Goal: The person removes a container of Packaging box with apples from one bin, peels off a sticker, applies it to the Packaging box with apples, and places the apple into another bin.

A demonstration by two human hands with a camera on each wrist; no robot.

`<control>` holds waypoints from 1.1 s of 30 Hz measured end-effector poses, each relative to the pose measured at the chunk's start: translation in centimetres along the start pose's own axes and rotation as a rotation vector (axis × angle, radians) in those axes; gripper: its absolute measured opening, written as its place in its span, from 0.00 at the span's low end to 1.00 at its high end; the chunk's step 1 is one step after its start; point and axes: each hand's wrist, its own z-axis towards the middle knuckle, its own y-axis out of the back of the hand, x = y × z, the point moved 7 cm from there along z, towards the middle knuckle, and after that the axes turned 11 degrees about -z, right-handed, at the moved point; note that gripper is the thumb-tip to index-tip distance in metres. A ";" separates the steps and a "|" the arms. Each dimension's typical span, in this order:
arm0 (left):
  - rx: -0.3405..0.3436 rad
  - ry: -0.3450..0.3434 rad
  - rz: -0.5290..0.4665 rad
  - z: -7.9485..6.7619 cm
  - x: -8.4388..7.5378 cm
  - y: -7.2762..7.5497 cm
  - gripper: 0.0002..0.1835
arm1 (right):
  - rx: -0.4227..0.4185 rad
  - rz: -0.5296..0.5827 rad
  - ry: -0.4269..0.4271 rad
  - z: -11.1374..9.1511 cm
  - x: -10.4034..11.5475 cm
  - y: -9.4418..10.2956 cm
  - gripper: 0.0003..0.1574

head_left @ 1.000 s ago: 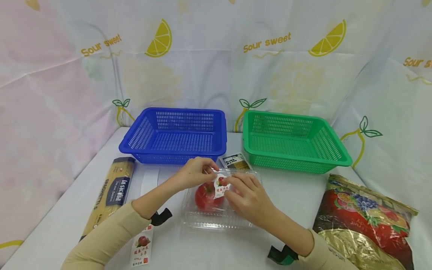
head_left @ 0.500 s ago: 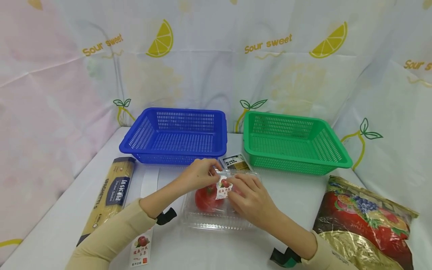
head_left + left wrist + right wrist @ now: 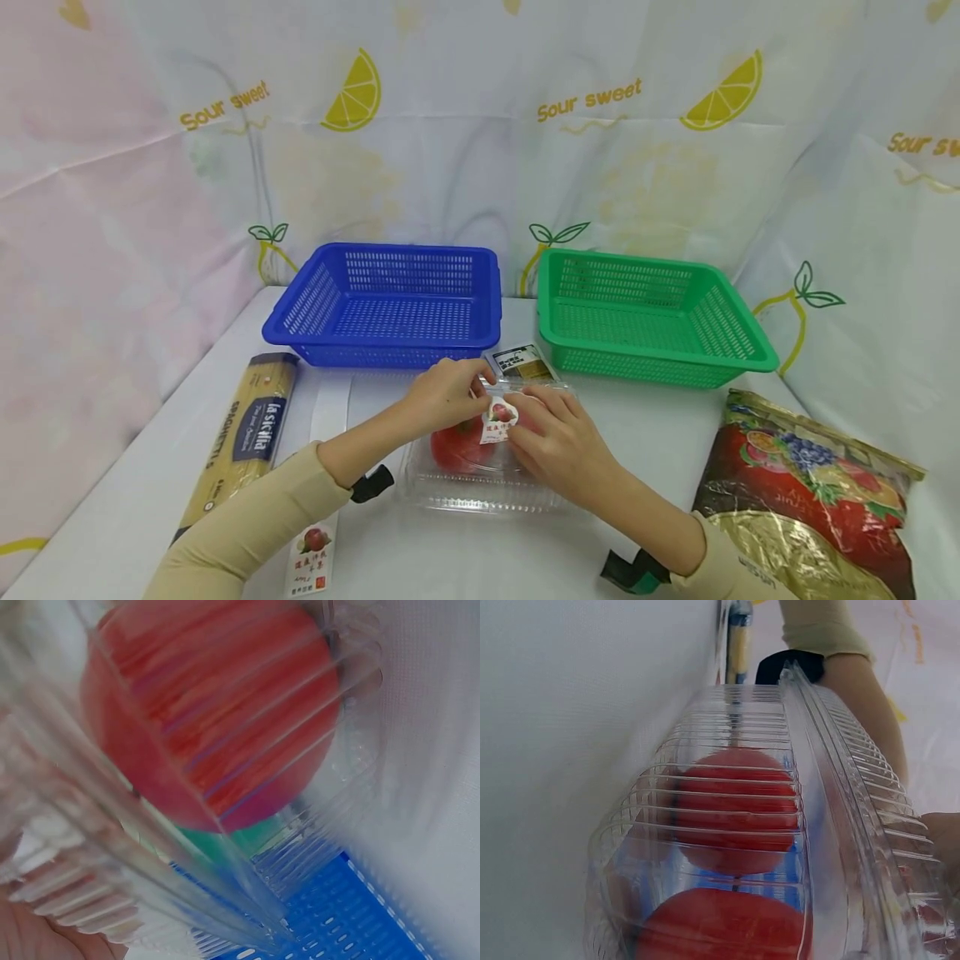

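A clear plastic clamshell box [image 3: 480,500] stands closed on the table. Through its wall show red round fruits [image 3: 735,810]; one in the head view has a green stem spot, like a tomato. Over the lid is a white sticker label [image 3: 497,421] with a red fruit picture and red print. My left hand [image 3: 448,393] has its curled fingertips at the label's upper left corner, pinching it. My right hand [image 3: 561,446] pinches the label's right edge with curled fingers. How far the label touches the lid is hard to tell. In the left wrist view the box [image 3: 360,750] blocks most of the scene.
Behind stand a blue basket [image 3: 382,354] and a green basket [image 3: 645,367], with a small flat packet [image 3: 522,363] between them. Spaghetti [image 3: 251,442] and a strip of labels [image 3: 311,554] lie at left. A large fruit-printed bag [image 3: 810,492] lies at right.
The left hand has shifted slightly right and toward me. The label has moved a little right and lower, while the right hand stays nearly in place beside it.
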 end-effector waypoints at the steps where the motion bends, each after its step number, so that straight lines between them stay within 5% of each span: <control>1: -0.002 -0.001 0.006 0.0 0.0 0.0 0.11 | 0.010 -0.001 -0.002 0.0 0.0 -0.1 0.07; 13: -0.030 -0.056 0.080 0.1 -0.2 -0.2 0.10 | 0.083 0.006 -0.002 0.1 -0.1 -0.5 0.08; 33: -0.007 -0.049 0.065 0.2 -0.2 -0.4 0.09 | 0.153 0.004 -0.005 0.0 -0.3 -0.9 0.08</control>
